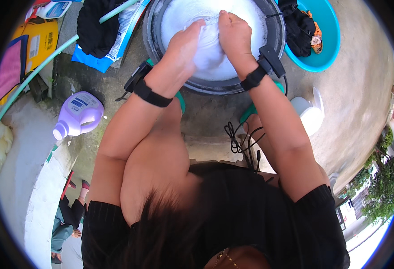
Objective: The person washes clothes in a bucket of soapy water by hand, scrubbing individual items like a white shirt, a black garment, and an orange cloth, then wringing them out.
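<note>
In front of me stands a dark round basin (213, 88) full of water topped with white suds (247, 40). My left hand (187, 45) and my right hand (234, 35) are side by side over it, fists closed on a wet white cloth (209, 50). The cloth is bunched between the hands and hangs into the foam, so its lower part merges with the suds. Each wrist wears a black strap with a small device. What kind of garment or cloth it is, I cannot tell.
Right of the basin, a turquoise tub (333, 43) holds dark clothes (298, 30) and an orange patterned piece. A white lidded container (309, 114) and a looped black cable (235, 136) lie nearer. Leftward are a purple detergent bottle (79, 112), a green pole (35, 72) and black cloth (97, 27).
</note>
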Motion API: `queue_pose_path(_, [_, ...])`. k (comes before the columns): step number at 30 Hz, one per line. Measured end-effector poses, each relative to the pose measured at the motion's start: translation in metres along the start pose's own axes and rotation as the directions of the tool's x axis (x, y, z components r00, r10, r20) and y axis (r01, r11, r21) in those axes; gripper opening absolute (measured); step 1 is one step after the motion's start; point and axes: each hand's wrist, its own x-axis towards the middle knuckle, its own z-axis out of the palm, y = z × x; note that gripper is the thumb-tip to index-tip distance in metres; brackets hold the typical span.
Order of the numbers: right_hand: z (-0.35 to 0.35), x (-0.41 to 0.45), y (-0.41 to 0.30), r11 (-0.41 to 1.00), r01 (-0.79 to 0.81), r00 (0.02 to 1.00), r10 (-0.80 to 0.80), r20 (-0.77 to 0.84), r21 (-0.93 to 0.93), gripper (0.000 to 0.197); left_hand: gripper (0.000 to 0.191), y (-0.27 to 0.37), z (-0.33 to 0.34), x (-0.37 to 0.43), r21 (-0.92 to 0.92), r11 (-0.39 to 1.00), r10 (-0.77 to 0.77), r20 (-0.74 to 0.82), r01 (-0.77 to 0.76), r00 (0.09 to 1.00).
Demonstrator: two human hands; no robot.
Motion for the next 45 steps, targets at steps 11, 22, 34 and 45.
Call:
queue_pose_path(11, [-0.040, 0.006, 0.025, 0.381, -0.577, 0.807, 0.130, 0.577, 0.722, 0.043, 0.043, 0.014, -0.024, 0.005, -0.353, 0.936, 0.091, 0.294, 0.019, 0.951])
queue_pose_path(22, [-0.011, -0.033, 0.011, 0.969, -0.065, 0.748, -0.110, 0.655, 0.237, 0.085, 0.035, 0.026, -0.041, 0.034, -0.101, 0.959, 0.280, 0.245, -0.263, 0.928])
queue_pose_path(34, [0.009, -0.018, 0.070, 0.849, 0.216, 0.870, 0.057, 0.489, -0.483, 0.060, 0.036, 0.009, -0.038, 0.024, 0.052, 0.966, 0.243, 0.141, -0.252, 0.960])
queue_pose_path(45, [0.009, -0.002, 0.070, 0.943, 0.080, 0.945, 0.032, 0.326, -0.323, 0.027, 0.043, -0.010, -0.030, 0.030, 0.000, 0.995, 0.100, 0.074, -0.100, 0.992])
